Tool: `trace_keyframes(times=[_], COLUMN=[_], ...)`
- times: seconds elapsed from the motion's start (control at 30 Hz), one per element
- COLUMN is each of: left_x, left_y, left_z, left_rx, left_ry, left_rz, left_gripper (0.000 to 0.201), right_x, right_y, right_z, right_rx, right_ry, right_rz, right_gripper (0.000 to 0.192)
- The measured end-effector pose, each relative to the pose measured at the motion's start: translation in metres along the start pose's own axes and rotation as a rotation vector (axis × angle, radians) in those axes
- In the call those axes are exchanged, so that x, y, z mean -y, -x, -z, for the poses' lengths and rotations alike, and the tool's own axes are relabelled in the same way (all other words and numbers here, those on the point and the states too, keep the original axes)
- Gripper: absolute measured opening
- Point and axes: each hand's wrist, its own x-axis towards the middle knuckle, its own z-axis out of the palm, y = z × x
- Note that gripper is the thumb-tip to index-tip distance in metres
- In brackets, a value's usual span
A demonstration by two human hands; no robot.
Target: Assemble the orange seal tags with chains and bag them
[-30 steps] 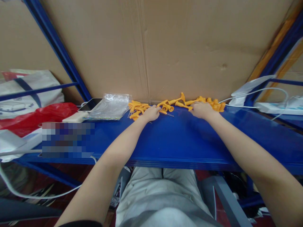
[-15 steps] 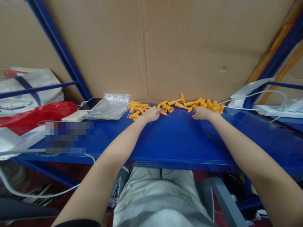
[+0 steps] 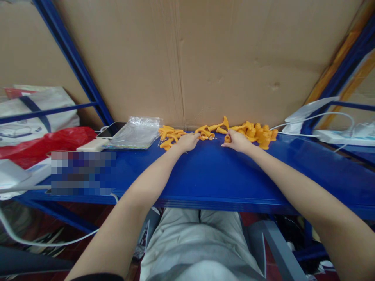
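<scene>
I watched my left hand (image 3: pixel 187 141) and right hand (image 3: pixel 238 142) rest on the blue bench (image 3: pixel 211 175) against a cardboard wall (image 3: pixel 205 58), right fingers pinching one orange plastic piece (image 3: pixel 227 138), left fingers' grip unclear, orange pieces (image 3: pixel 258 132) scattered behind.

A pixelated block (image 3: pixel 83 173) blots out whatever lies on the left part of the blue surface (image 3: pixel 211 175). The orange plastic pieces (image 3: pixel 252 132) are too small to make out their shape, and the fingers (image 3: pixel 227 144) of the right hand (image 3: pixel 238 141) cover part of one. The left hand (image 3: pixel 187 141) hides what its fingertips touch. Both forearms are cut off by the lower edge. The white cable (image 3: pixel 316 115) runs out of the picture at the right.
</scene>
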Motion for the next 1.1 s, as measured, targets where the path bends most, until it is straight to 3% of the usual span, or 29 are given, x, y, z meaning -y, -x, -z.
trace_keyframes(times=[0.13, 0.43, 0.7, 0.93, 1.1], left_x=[0.0, 0.001, -0.007, -0.004, -0.001], left_y=[0.0, 0.0, -0.002, -0.005, -0.006], left_z=[-0.001, -0.003, 0.0, -0.003, -0.006], left_rx=[-0.013, -0.069, -0.212, -0.287, -0.32], left_ry=[-0.012, -0.003, 0.134, 0.226, 0.255], left_rz=[-0.012, -0.026, -0.207, -0.203, -0.17], left_gripper=[0.036, 0.035, 0.026, 0.025, 0.024], right_x=[0.007, 0.018, 0.017, 0.009, -0.014], right_y=[0.002, 0.008, 0.011, 0.004, -0.008], right_z=[0.002, 0.005, 0.002, -0.006, -0.016], right_rx=[-0.023, -0.03, -0.06, -0.097, -0.089], right_ry=[0.149, 0.161, 0.115, -0.094, -0.385], right_rz=[0.157, 0.222, 0.273, 0.314, 0.371], right_gripper=[0.024, 0.031, 0.035, 0.035, 0.049])
